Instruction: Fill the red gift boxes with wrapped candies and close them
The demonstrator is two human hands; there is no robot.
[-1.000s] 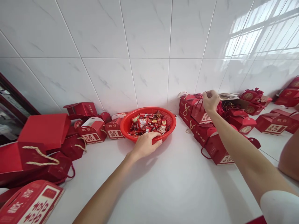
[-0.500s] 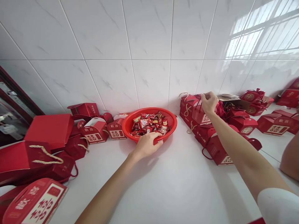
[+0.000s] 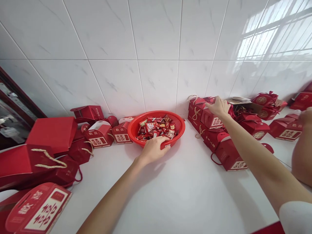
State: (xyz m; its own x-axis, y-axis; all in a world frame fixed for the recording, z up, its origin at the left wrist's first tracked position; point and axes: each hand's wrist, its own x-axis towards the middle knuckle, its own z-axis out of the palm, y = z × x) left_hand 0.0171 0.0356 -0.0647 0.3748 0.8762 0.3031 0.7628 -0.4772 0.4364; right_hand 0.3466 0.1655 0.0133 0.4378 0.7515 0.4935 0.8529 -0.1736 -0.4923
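Note:
A red plastic basket (image 3: 179, 139) of wrapped candies (image 3: 156, 127) stands against the tiled wall. My left hand (image 3: 154, 150) is at its front rim, closed, fingers over the edge and thumb low on the outside. At the back right, my right hand (image 3: 219, 106) is above a red gift box (image 3: 211, 119) with a white printed panel. The thumb and fingers of that hand are apart, with nothing seen between them. This box sits on top of other red boxes; part of its top is hidden by the hand.
Several red gift boxes (image 3: 98, 133) with rope or cord handles crowd the left side. A larger red box (image 3: 52, 133) lies among them. More boxes (image 3: 231, 152) are stacked at right, near a pile of cards (image 3: 241, 99). Another person's arm (image 3: 302, 152) enters at the right edge.
My right hand has opened from a pinch on the box's cord and come down slightly. My left hand stays at the basket rim. The other person's hand has come into view at right.

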